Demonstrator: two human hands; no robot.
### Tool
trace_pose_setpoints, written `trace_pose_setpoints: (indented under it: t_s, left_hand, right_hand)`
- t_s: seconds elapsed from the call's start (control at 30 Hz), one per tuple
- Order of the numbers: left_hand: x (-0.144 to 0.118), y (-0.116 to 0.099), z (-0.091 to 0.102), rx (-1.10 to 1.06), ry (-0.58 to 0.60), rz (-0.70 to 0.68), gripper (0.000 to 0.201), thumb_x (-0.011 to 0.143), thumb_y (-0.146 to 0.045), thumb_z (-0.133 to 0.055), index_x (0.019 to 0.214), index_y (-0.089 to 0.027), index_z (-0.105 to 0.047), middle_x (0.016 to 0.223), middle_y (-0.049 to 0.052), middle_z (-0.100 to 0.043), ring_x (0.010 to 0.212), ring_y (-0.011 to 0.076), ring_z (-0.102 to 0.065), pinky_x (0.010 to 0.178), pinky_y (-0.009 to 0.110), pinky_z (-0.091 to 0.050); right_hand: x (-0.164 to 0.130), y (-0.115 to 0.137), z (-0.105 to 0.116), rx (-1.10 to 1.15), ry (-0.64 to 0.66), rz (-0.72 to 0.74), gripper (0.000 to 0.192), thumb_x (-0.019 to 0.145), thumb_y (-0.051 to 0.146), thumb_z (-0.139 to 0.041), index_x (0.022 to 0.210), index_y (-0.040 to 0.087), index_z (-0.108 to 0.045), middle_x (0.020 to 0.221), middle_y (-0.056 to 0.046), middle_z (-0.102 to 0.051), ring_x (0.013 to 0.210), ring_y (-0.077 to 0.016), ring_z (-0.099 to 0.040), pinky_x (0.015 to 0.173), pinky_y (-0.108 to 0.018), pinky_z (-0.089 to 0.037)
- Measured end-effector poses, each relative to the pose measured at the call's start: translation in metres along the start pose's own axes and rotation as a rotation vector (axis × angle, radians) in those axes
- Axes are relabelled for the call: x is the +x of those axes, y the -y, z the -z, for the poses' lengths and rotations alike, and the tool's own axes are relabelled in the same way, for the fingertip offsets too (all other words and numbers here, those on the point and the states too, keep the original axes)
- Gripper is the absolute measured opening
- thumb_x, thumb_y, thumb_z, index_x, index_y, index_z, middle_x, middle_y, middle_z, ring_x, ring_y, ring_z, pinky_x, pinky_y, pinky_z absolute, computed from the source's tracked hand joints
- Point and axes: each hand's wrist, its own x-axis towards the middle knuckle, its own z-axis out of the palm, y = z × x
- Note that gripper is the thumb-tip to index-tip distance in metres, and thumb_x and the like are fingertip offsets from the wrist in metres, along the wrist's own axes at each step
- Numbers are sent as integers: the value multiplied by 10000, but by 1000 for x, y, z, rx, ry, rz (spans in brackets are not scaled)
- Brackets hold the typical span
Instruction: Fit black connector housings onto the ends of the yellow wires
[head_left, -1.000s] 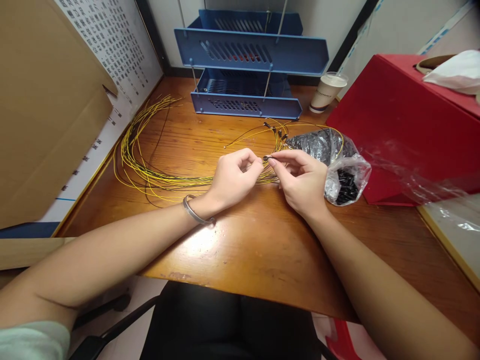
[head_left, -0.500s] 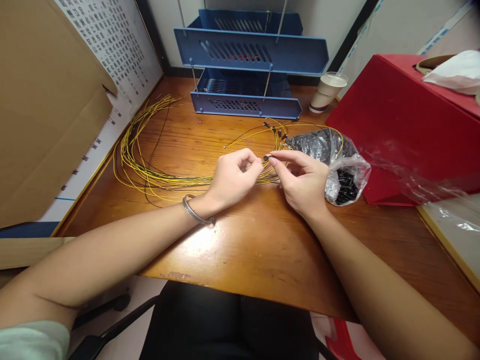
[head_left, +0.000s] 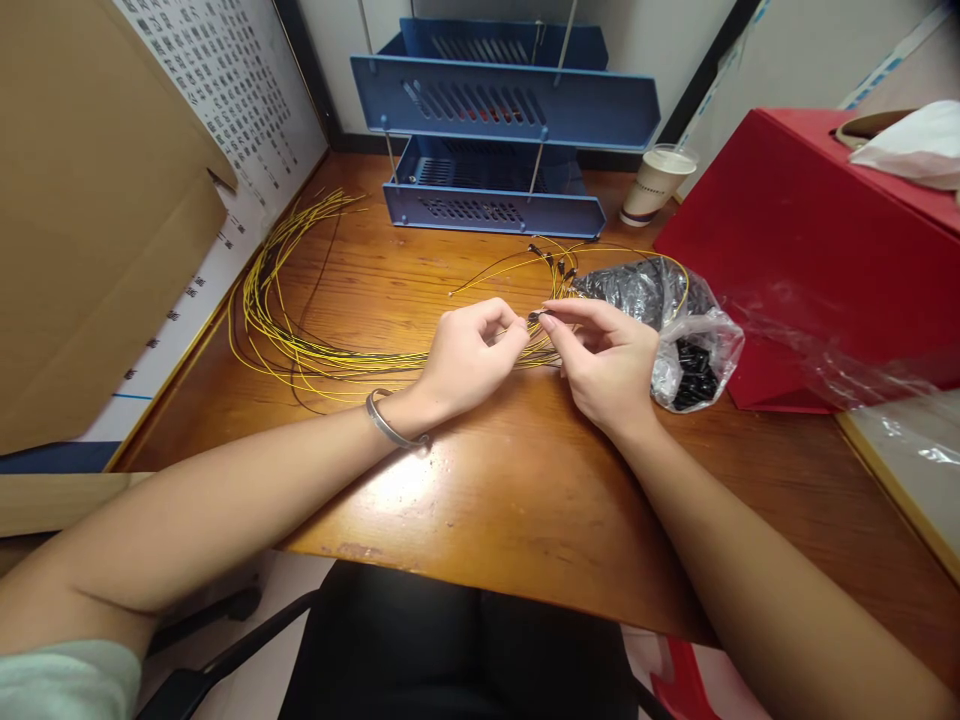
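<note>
Right, up close both forearms reach in over the desk (head_left: 480,500), a bracelet (head_left: 390,425) on the left wrist. Left hand (head_left: 465,360) is curled tight, thumb and forefinger pinched on the yellow wires (head_left: 300,345) where they run under its knuckles. Right hand (head_left: 607,365) meets it fingertip to fingertip, thumb and forefinger closed on a tiny black cap (head_left: 534,316) right at the gap between the hands. Just beside the right hand sits a plastic bag (head_left: 690,345) with dark bits inside. Wires loop away left across the wood. Further back: red box (head_left: 810,240), paper cup (head_left: 656,185), blue trays (head_left: 502,150) against the wall, cardboard (head_left: 90,220) at far left.
</note>
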Motion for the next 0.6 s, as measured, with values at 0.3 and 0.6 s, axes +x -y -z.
trace_pose_setpoints:
  t_s: [0.3, 0.6]
  left_hand:
    - [0, 0, 0, -1, 3, -6, 204, 837, -237, -578, 647, -169, -554, 547, -35, -535, 536, 85, -459, 525, 232, -349]
    - [0, 1, 0, 0, -3, 1, 189, 818, -240, -580, 645, -170, -554, 550, -39, -532, 530, 83, -451, 523, 236, -342]
  right_hand:
    - [-1, 1, 0, -5, 6, -25, 123, 845, 284, -747, 938, 215, -786, 896, -39, -783, 526, -99, -573, 452, -249, -425]
    - [1, 3, 2, -35, -20, 20, 88, 834, 260, -746, 894, 206, -783, 905, -59, -782, 759, -159, -687, 559, -260, -495]
